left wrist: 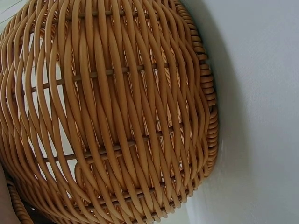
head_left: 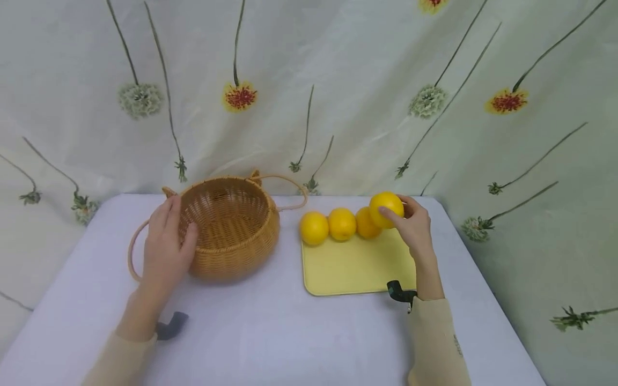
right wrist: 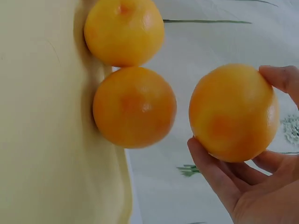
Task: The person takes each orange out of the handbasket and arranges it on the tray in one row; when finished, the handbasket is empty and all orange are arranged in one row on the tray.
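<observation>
My right hand (head_left: pixel 416 228) grips an orange (head_left: pixel 386 209) between thumb and fingers, raised at the tray's back right corner. In the right wrist view that held orange (right wrist: pixel 233 113) is apart from the others. Three more oranges, the leftmost one (head_left: pixel 314 228) among them, line the back edge of a yellow tray (head_left: pixel 357 268). To the left stands a round wicker basket (head_left: pixel 236 262), its inside visible and bare. My left hand (head_left: pixel 166 246) holds its left rim, the thumb toward the basket's opening. The basket's woven wall (left wrist: pixel 117 93) fills most of the left wrist view.
A white cloth (head_left: pixel 270 332) covers the table. Behind it hangs a pale curtain (head_left: pixel 362 80) printed with flowers. One looped basket handle (head_left: pixel 294 185) sticks out toward the oranges; the other handle (head_left: pixel 131 254) lies beyond my left hand.
</observation>
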A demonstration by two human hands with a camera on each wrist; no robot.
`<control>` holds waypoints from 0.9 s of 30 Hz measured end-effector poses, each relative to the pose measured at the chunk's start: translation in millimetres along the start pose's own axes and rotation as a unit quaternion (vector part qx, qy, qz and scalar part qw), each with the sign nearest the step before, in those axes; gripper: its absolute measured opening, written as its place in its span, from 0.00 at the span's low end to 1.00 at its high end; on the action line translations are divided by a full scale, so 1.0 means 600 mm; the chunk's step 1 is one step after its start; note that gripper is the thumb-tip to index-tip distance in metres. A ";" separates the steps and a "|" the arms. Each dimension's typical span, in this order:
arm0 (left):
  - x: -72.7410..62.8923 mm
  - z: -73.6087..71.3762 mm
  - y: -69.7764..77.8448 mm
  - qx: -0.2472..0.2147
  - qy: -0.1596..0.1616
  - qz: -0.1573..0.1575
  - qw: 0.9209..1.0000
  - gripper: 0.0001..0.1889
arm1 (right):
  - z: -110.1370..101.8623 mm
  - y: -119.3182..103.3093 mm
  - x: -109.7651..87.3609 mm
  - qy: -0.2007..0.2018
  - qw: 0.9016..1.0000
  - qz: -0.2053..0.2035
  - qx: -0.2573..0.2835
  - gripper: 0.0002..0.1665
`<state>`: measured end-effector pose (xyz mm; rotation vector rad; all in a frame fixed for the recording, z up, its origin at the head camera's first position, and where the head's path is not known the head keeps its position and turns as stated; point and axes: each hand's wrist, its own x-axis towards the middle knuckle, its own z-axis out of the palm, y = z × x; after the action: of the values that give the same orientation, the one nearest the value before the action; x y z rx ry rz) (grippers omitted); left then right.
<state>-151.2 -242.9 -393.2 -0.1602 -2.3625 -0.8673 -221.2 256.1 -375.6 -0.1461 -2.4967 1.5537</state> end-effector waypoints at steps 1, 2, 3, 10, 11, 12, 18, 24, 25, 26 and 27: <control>0.001 0.000 0.001 -0.001 -0.001 0.000 1.000 0.35 | -0.003 0.002 0.001 0.010 1.000 -0.004 -0.007 0.39; 0.002 -0.001 0.001 0.000 -0.002 0.000 1.000 0.35 | -0.005 0.005 0.002 0.020 1.000 -0.007 -0.014 0.39; 0.003 -0.001 0.002 0.000 -0.003 -0.001 1.000 0.35 | -0.006 0.006 0.003 0.030 0.999 -0.013 -0.024 0.39; 0.005 -0.009 0.002 -0.003 -0.001 0.002 1.000 0.34 | -0.002 0.019 0.006 0.076 0.994 -0.018 -0.075 0.41; 0.005 -0.010 0.001 -0.003 0.000 0.003 1.000 0.34 | 0.000 0.021 0.006 0.080 0.994 -0.017 -0.078 0.41; 0.005 -0.011 0.000 -0.002 0.001 0.004 1.000 0.34 | 0.001 0.022 0.007 0.085 0.993 -0.016 -0.081 0.42; 0.006 -0.011 -0.005 -0.003 0.002 0.004 1.000 0.34 | 0.002 0.040 0.015 0.092 0.993 -0.007 -0.076 0.43; 0.006 -0.001 -0.008 -0.007 -0.007 -0.002 1.000 0.35 | -0.006 0.071 0.020 0.071 0.994 0.038 -0.077 0.44; 0.006 0.000 -0.008 -0.008 -0.009 -0.002 1.000 0.35 | -0.007 0.077 0.021 0.068 0.994 0.045 -0.079 0.44; 0.006 0.002 -0.007 -0.007 -0.011 -0.002 1.000 0.35 | -0.008 0.082 0.021 0.066 0.993 0.050 -0.084 0.44; 0.005 0.002 -0.006 -0.008 -0.011 -0.003 1.000 0.35 | -0.008 0.086 0.021 0.062 0.993 0.056 -0.087 0.44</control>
<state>-155.4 -245.0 -394.2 -0.1718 -2.3783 -0.8923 -233.8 285.6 -418.3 -0.4024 -2.5600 1.3191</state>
